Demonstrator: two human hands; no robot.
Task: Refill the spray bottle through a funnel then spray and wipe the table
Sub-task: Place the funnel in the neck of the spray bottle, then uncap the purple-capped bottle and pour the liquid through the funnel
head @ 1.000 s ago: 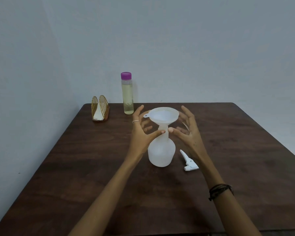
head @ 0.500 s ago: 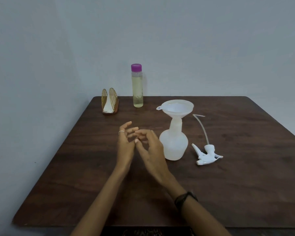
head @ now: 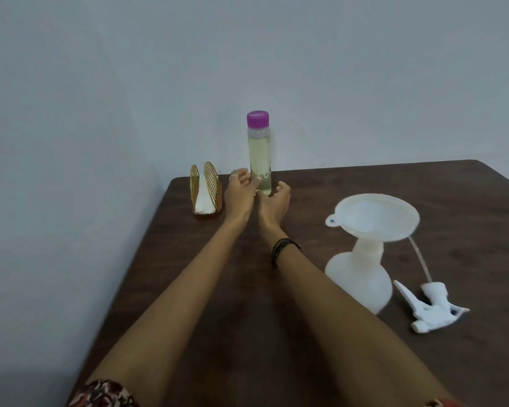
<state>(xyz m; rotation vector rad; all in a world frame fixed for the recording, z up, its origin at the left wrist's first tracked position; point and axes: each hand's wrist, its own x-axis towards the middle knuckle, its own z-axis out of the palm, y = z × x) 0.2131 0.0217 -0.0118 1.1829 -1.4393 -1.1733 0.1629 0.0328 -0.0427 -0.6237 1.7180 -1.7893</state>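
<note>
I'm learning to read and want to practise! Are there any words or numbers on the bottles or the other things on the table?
None can be read.
Tall bottle with the purple cap: faint marks low on the clear side, too blurred to read.
Spray bottle, funnel, spray trigger head: plain white, no print showing.
Napkin holder: only a striped pattern.

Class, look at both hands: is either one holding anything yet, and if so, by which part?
Only the left hand touches the refill bottle, fingers at its lower body. Whether that grip has closed cannot be told. The right hand holds nothing.
</note>
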